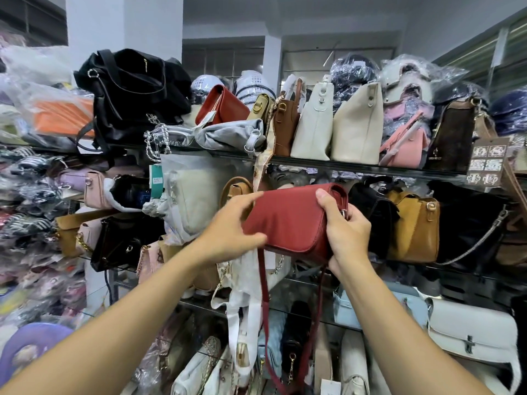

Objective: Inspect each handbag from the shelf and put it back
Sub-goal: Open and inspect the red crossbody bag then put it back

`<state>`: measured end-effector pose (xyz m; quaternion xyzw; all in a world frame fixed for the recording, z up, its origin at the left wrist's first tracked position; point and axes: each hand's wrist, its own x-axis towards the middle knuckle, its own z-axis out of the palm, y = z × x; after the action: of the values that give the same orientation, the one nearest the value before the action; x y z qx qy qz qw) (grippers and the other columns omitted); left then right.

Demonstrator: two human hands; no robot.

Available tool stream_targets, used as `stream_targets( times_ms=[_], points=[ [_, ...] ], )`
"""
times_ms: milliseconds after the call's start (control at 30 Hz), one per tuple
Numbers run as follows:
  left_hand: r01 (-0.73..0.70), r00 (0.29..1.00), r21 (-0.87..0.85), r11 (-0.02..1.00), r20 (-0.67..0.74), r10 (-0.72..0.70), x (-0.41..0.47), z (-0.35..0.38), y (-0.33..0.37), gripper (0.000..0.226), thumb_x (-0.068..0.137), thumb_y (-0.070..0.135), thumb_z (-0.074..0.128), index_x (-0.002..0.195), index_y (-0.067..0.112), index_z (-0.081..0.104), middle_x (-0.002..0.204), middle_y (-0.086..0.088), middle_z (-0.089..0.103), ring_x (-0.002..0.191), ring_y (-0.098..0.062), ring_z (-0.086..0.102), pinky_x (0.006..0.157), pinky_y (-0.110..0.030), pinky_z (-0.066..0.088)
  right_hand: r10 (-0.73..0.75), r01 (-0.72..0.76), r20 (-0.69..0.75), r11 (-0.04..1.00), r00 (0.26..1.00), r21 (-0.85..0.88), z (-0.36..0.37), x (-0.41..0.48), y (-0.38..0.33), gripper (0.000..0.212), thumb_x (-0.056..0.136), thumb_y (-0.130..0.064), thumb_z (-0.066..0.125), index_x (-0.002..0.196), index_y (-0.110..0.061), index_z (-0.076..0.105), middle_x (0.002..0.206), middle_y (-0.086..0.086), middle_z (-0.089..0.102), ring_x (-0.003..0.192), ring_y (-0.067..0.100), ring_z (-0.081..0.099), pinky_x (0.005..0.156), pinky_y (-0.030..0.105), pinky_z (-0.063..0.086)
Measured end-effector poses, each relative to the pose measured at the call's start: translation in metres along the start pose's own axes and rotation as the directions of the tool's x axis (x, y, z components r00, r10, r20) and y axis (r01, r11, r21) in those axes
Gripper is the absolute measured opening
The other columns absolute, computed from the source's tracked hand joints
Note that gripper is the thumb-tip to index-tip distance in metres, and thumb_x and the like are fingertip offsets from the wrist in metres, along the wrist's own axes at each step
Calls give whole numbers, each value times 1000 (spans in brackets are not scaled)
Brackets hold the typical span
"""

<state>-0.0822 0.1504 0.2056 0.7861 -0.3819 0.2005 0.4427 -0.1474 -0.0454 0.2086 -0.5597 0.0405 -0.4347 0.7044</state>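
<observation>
Head view: red handbag held off the shelf

Head camera shows the red handbag (291, 220) in mid-air before the middle shelf (356, 165), flap facing out. The left hand (231, 232) grips its left end and the right hand (346, 232) wraps round the right end, thumb over the top. It looks light and soft-sided, with matte, faintly grained skin and rounded corners. Holding both ends suits it, though the thin strap (263, 309) hangs loose and could snag.

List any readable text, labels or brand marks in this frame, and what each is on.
Nothing legible.
Teal tag below the top shelf: print blurred.
White tag on the upper red bag: too small.
Brown card at right: patterned squares, no readable words.
Held red handbag: no marking visible.
</observation>
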Motion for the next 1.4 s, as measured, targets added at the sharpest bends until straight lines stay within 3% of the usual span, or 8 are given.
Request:
stream_targets(
  times_ms=[100, 233, 400, 533, 633, 867, 1033, 1400],
  points=[
    [-158, 976, 175, 972, 180, 126, -1, 20, 7, 121, 63, 35, 84, 161, 25, 14, 166, -2, 21, 154, -16, 14, 125, -37, 17, -27, 25, -30, 996, 999, -82, 10, -4, 1, 46, 57, -64, 86, 79, -25, 77, 80, -4, 77, 80, 19, 73, 84, 49, 62],
    [-156, 978, 182, 971, 164, 127, -3, 49, 18, 145, 60, 38, 94, 160, 24, -10, 170, -6, 2, 156, -17, -5, 127, -38, 9, -108, 102, -39, 985, 993, -139, 21, -14, -1, 51, 58, -68, 83, 84, -25, 75, 79, -9, 75, 78, 13, 71, 84, 51, 60],
    [-119, 990, 50, 992, -66, 122, -4, 59, 15, 142, 56, 50, 88, 162, 21, -1, 165, -9, 27, 153, -23, 25, 119, -42, 31, -166, 182, 99, 964, 981, -196, 21, -26, -4, 64, 61, -63, 86, 107, -36, 51, 98, -9, 75, 92, 7, 72, 93, 46, 58],
    [-142, 979, -93, 986, -161, 125, -7, 50, 17, 129, 61, 33, 90, 160, 35, 7, 144, 4, 56, 127, -7, 57, 100, -20, 46, -151, 207, 291, 963, 945, -173, 11, -27, -11, 59, 71, -33, 94, 102, -22, 45, 103, 8, 75, 88, 15, 72, 89, 52, 59],
    [-201, 964, -134, 970, -205, 172, -11, 43, 17, 118, 67, 23, 89, 147, 55, 9, 123, 26, 58, 106, 18, 57, 83, -3, 41, -146, 235, 453, 961, 880, -146, 0, -24, -20, 46, 80, -8, 86, 96, -16, 44, 120, 9, 71, 99, 13, 72, 87, 39, 60],
    [-226, 965, -151, 962, -166, 201, -14, 38, 8, 131, 72, 27, 91, 161, 30, -5, 144, 17, 52, 121, 5, 57, 99, -10, 43, -100, 250, 646, 957, 757, -144, -7, -22, -40, 13, 72, -8, 60, 68, -17, 52, 124, -4, 59, 82, -3, 63, 71, 18, 46],
    [-255, 962, -177, 951, -147, 230, -14, 36, 4, 132, 73, 18, 92, 162, 23, -6, 135, 6, 62, 115, 0, 64, 100, -17, 46, -35, 34, 613, 999, 789, 14, -2, -21, -48, 23, 79, -14, 59, 58, -22, 63, 130, -6, 71, 106, 19, 69, 99, 46, 51],
    [-320, 946, -132, 938, -100, 309, -16, 24, 1, 129, 76, 19, 90, 161, 18, -6, 151, 4, 49, 130, -3, 55, 108, -21, 43, 9, -108, 623, 987, 782, 121, -3, -22, -47, 32, 83, -5, 58, 56, -17, 69, 136, 4, 68, 120, 22, 69, 109, 55, 46]
  ],
)
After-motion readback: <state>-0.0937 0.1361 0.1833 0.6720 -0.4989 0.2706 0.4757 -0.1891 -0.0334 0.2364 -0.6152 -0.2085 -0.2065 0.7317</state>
